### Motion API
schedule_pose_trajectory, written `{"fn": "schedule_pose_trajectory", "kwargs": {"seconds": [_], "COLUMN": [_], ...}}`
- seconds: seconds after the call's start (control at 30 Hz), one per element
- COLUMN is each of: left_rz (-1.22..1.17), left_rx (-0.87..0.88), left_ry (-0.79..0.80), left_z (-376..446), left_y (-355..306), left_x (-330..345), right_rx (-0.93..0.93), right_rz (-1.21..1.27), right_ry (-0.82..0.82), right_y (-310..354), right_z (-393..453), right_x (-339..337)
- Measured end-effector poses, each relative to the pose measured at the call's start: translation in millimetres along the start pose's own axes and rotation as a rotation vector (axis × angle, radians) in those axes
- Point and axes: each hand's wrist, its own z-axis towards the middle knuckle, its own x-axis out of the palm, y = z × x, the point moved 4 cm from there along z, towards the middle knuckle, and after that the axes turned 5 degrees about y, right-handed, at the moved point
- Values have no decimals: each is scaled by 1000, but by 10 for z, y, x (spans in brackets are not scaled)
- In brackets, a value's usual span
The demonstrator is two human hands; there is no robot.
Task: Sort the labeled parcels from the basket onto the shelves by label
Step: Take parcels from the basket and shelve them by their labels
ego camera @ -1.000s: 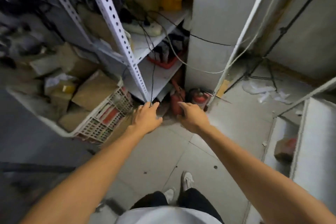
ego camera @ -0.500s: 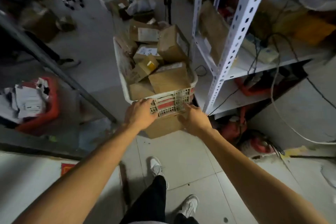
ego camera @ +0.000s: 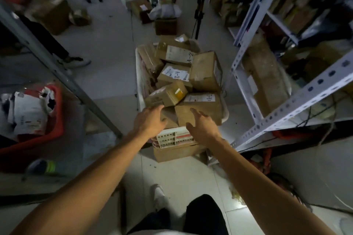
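Observation:
A white plastic basket [ego camera: 168,136] stands on the floor ahead, piled with several brown cardboard parcels. Two of them carry white labels reading A-2 [ego camera: 176,73]. The nearest parcel [ego camera: 198,109] lies at the basket's front with a white label on its top. My left hand [ego camera: 150,121] reaches over the near rim with straight fingers above a small parcel [ego camera: 166,95] that has a yellow patch. My right hand [ego camera: 202,124] hovers open over the nearest parcel. Neither hand holds anything.
White perforated metal shelves [ego camera: 282,108] with boxes and cables rise on the right. A grey shelf post [ego camera: 57,70] slants across the left. A red bin [ego camera: 47,126] of white bags sits at left. More boxes and a tripod [ego camera: 199,5] stand beyond the basket.
My view has swung from the shelf corner to face the basket. Both hands have left the basket's front rim and moved up over the parcels with fingers spread.

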Motion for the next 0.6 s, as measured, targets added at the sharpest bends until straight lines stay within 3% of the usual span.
{"fn": "schedule_pose_trajectory", "kwargs": {"seconds": [0.33, 0.47, 0.6], "left_rz": [-204, -363, -488], "left_rx": [-139, -115, -225], "left_ry": [19, -4, 2], "left_z": [707, 960, 1195], "left_y": [151, 94, 13], "left_x": [82, 157, 210], "right_rx": [-32, 7, 36], "right_rz": [133, 156, 156], "right_ry": [101, 113, 214], "right_y": [109, 25, -74], "right_z": [1109, 1566, 1890], "right_x": [-158, -135, -82]}}
